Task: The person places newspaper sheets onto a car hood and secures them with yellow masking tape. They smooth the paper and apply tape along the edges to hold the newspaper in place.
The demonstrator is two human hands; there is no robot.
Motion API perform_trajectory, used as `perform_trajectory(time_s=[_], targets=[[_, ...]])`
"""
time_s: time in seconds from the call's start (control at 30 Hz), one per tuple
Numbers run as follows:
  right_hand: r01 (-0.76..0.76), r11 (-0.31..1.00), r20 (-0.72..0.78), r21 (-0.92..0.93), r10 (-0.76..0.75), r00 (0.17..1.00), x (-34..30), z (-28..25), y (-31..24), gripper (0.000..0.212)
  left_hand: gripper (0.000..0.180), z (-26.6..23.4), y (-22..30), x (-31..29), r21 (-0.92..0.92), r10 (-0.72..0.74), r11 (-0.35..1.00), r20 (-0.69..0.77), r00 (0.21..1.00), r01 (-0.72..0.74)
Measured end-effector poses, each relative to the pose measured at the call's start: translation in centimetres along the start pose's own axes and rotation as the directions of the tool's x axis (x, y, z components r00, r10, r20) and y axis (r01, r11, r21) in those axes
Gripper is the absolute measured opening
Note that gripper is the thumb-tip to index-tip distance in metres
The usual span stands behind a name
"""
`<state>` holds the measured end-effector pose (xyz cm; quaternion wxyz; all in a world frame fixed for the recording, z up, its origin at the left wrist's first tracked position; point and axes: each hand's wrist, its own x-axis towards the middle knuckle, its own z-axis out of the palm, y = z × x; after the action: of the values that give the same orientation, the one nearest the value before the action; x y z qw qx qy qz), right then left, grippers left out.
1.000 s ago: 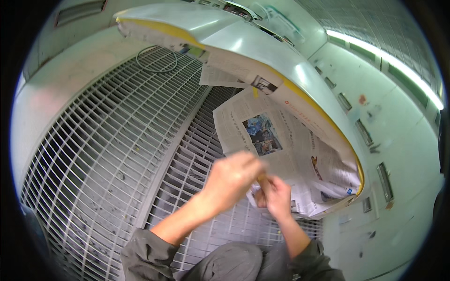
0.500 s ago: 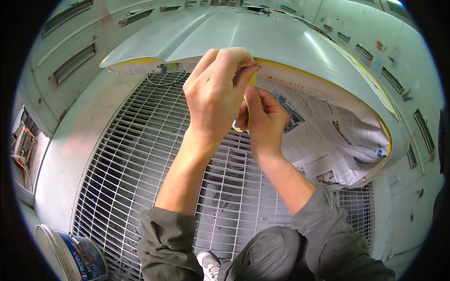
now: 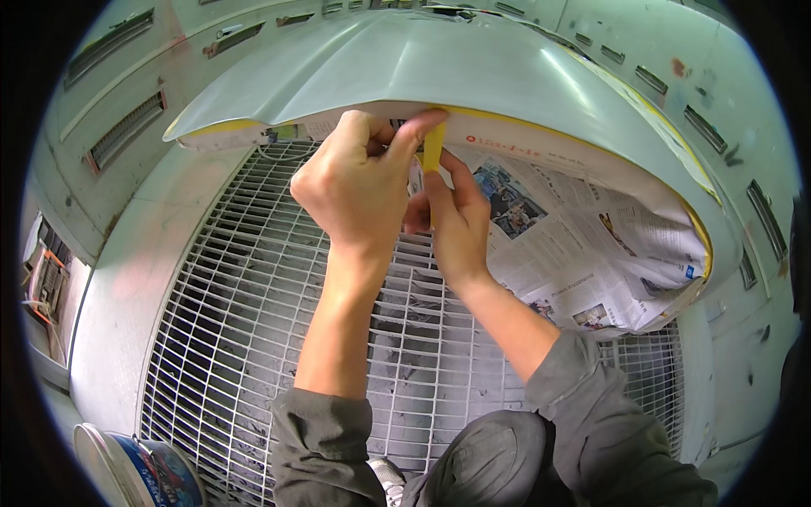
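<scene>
A large grey car hood (image 3: 355, 68) fills the upper view, with yellow masking tape along its near edge. Newspaper sheets (image 3: 583, 237) hang from the taped edge at the right. My left hand (image 3: 359, 186) is at the middle of this edge, its fingers curled and its thumb pressed on the tape there. A strip of yellow masking tape (image 3: 433, 150) runs down from that thumb to my right hand (image 3: 462, 215). The right fingers are closed around the tape roll, mostly hidden behind them.
Below lies a metal floor grating (image 3: 253, 329), with my shoe (image 3: 387, 480) on it. A bucket with a blue label (image 3: 144, 469) stands at the lower left. Pale walls with slotted vents (image 3: 127, 127) rise on both sides. My bent knee is close beneath my arms.
My left hand has turned, its thumb now lying along the hood edge. My right hand has come slightly lower and left with the roll, and the tape strip between them hangs straighter.
</scene>
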<state>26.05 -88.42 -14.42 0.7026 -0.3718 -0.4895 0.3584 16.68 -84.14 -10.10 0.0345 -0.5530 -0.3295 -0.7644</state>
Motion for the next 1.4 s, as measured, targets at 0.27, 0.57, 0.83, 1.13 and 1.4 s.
perform_trajectory(time_s=[0.27,0.57,0.83,1.13,1.4], targets=[[0.003,0.998,-0.03,-0.068,-0.005,1.0,2.4,-0.7,0.3,0.025,0.054,-1.0,1.5,0.3,-0.267,-0.469,0.616,0.631,0.618,0.741],[-0.001,0.997,-0.043,-0.083,-0.003,0.999,1.2,-0.5,-0.1,0.023,0.033,-1.7,1.4,0.3,-0.333,-0.416,0.451,0.742,0.526,0.828],[-0.082,0.997,-0.074,-0.014,0.081,0.994,1.9,-0.7,0.1,0.023,0.025,-1.6,1.0,-0.1,-0.366,-0.399,0.452,0.732,0.552,0.813],[-0.585,0.741,-0.16,0.33,0.654,0.739,-1.3,-7.9,0.6,0.022,0.014,1.5,-1.1,-1.6,-0.517,-0.447,0.258,0.685,0.576,0.816],[-0.641,0.758,-0.036,0.119,0.648,0.761,-12.3,-20.7,-7.0,0.024,0.03,-1.5,-2.5,-0.9,-0.219,-0.43,0.446,0.798,0.422,0.868]])
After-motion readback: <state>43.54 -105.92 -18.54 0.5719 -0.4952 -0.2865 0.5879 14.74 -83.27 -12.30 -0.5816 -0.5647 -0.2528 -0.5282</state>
